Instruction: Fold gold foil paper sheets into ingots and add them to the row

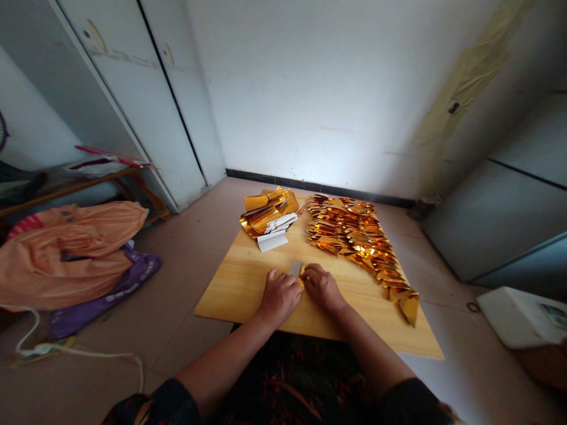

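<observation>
Gold paper [302, 284] lies between bent, lowered hands [280, 297] [325, 288].

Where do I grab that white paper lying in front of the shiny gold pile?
Try pinching the white paper by its near edge, coming from the person's side, where the left hand is nearest. That edge points out over the wooden board, while its far side sits close to the white strips. It looks thin, so fingertips should do.
</observation>
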Available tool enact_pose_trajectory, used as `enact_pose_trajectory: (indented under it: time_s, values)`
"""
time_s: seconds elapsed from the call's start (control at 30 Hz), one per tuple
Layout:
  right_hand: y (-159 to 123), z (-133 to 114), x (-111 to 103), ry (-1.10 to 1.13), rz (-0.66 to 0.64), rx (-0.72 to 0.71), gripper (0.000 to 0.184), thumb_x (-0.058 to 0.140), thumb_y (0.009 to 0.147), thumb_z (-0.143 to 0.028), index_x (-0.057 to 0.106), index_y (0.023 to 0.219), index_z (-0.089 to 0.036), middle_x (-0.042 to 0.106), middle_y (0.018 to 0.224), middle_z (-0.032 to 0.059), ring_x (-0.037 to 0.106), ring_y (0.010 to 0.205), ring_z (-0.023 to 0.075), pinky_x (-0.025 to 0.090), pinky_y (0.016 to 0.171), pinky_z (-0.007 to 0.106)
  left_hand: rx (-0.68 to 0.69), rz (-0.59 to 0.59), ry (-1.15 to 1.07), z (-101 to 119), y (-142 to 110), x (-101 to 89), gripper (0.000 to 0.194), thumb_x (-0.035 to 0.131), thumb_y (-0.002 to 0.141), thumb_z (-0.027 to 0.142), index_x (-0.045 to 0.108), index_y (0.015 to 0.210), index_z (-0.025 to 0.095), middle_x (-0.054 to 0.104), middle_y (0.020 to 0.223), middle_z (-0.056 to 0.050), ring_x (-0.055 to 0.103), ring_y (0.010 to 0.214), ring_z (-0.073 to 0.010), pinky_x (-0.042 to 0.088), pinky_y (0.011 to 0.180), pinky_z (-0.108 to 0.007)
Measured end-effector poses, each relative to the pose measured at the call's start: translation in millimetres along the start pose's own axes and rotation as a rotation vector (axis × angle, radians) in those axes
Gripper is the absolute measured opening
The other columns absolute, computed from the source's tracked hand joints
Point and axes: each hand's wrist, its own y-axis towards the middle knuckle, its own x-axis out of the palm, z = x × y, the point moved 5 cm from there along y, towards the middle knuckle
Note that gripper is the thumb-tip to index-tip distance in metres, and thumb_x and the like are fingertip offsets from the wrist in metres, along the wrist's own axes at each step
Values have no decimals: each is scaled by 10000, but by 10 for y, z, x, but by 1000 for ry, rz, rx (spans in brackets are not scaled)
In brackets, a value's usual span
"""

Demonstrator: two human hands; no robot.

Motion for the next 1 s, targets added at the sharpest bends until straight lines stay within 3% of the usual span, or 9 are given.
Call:
enact_pose_trajectory:
  time_s: [0.27,0.43,0.6,0.77,1.0]
  values:
    - [-119,-196,-45,-309,-86,-15,140,526,880,-232,662,854,-216,625,889,45,556,846,175,385,739,273,46,-2,-30,-165,-25,-57,164,515,863,149,645,853,248,657,865,9,557,954,-183,184,1050,-522]
    - [-192,-355,10,-295,-155,-106,186,512,898,-232,652,779,-207,612,824,33,545,801,153,359,697,256,63,-9,4,-266,3,-90,202,474,879,124,642,874,235,657,963,-14,498,1113,-210,198,1057,-520]
    - [-255,-306,-4,-208,-92,-139,162,508,911,-245,659,861,-215,618,858,39,544,849,158,373,726,255,83,-67,47,-211,36,-75,163,486,874,148,623,790,178,630,847,-48,535,911,-200,383,876,-387]
    - [-291,-190,9,-200,-23,-175,158,515,913,-282,658,895,-218,624,888,51,535,868,169,386,786,276,101,-63,74,-176,16,-72,150,497,861,150,613,768,171,615,784,-43,530,818,-194,394,818,-361]
    - [-237,-197,43,-304,-19,-270,215,472,935,-237,622,787,-195,608,819,34,535,800,146,384,729,253,117,-10,114,-173,-8,-43,106,585,837,253,619,782,169,635,782,-40,561,786,-195,407,777,-352]
